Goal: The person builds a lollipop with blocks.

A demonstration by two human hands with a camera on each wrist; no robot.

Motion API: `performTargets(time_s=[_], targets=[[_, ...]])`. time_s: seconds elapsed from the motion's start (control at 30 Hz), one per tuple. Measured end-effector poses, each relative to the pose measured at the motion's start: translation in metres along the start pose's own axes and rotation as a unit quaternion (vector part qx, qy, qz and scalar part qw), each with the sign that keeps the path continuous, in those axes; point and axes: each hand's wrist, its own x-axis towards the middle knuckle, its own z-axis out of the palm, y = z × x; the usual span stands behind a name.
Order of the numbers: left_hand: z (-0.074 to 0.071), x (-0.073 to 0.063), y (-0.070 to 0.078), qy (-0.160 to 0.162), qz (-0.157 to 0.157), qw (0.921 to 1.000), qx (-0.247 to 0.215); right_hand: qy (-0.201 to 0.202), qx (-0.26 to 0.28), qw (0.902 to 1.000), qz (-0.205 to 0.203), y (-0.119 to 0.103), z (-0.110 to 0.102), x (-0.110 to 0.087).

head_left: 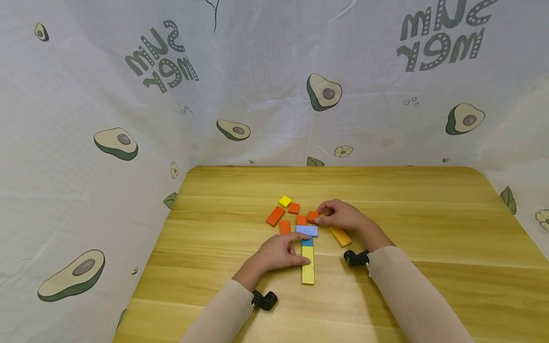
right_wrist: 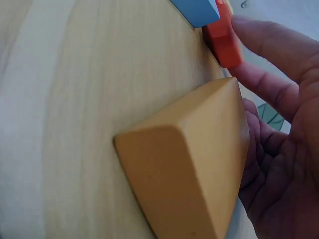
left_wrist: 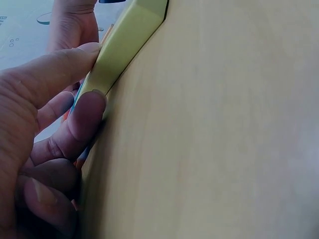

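My left hand (head_left: 278,251) reaches in from the left, its thumb resting on a long pale-yellow block (head_left: 308,276) and its index finger stretched to a small blue block (head_left: 307,242). More of its fingertips lie beside the yellow block (left_wrist: 127,40) in the left wrist view. Across the blue block's far end lies a lavender block (head_left: 303,230). My right hand (head_left: 343,216) pinches a small orange-red square block (head_left: 313,216) between thumb and index finger, right beyond the lavender block. Beside it sits another orange-red square (head_left: 301,220).
An orange-yellow block (head_left: 340,237) lies just below my right hand; it looms large in the right wrist view. To the left are two orange-red rectangles (head_left: 276,216), an orange-red square (head_left: 293,208) and a yellow square (head_left: 285,201). A patterned curtain (head_left: 274,95) surrounds the wooden table (head_left: 223,190).
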Motion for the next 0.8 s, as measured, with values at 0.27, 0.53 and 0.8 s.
performTargets(time_s=[0.27, 0.53, 0.8], targets=[[-0.0002, 0.0001, -0.0005, -0.001, 0.000, 1.0000, -0.002, 0.003, -0.018, 0.9994, -0.028, -0.0022, 0.0034, 0.0012], [-0.0009, 0.0001, 0.0012, -0.001, -0.001, 1.0000, -0.002, -0.002, -0.026, 0.9992, -0.031, -0.0072, 0.0037, -0.0006], [-0.0003, 0.0016, 0.0007, -0.001, -0.002, 1.0000, -0.004, -0.006, -0.026, 0.9992, -0.029, -0.0065, 0.0026, -0.0013]])
